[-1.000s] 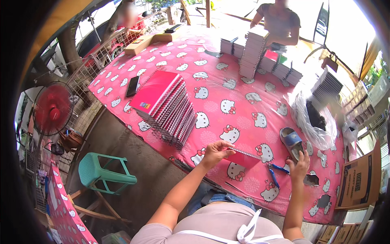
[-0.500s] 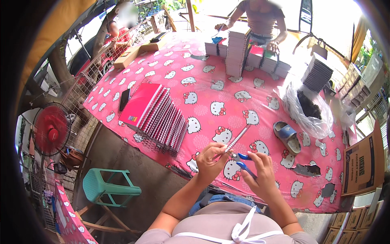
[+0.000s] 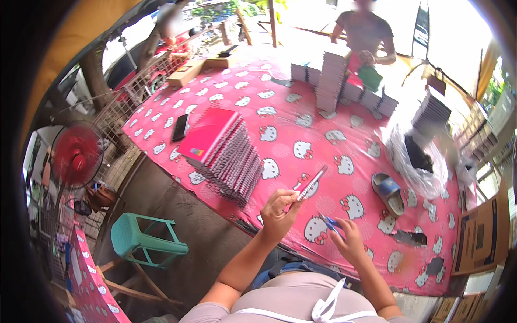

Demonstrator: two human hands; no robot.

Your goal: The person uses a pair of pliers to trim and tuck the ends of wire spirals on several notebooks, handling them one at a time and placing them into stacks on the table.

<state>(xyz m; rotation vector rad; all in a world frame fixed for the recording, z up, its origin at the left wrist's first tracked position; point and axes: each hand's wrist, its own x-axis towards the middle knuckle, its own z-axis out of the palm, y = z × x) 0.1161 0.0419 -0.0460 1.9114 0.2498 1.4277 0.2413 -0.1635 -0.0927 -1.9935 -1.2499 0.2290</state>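
Note:
My left hand (image 3: 278,211) is raised over the near edge of the pink patterned table (image 3: 301,129) and pinches a thin spiral-bound notebook (image 3: 312,183) seen edge-on, tilted up to the right. My right hand (image 3: 351,241) is close beside it, fingers closed around a small blue-handled tool (image 3: 329,222) that looks like pliers or scissors. The tool's tip points up toward the notebook's lower end. To the left of my hands a fanned row of pink spiral notebooks (image 3: 221,153) lies on the table.
A blue sandal-like object (image 3: 389,192) and a clear plastic bag (image 3: 417,161) lie to the right. Stacked notebooks (image 3: 331,81) stand at the far side, where another person (image 3: 365,37) works. A black phone (image 3: 180,127), a green stool (image 3: 145,239) and a red fan (image 3: 76,156) are at left.
My right hand left the blue sandal-like object and came in beside my left hand, now holding the blue-handled tool. My left hand lifted the thin notebook off the table.

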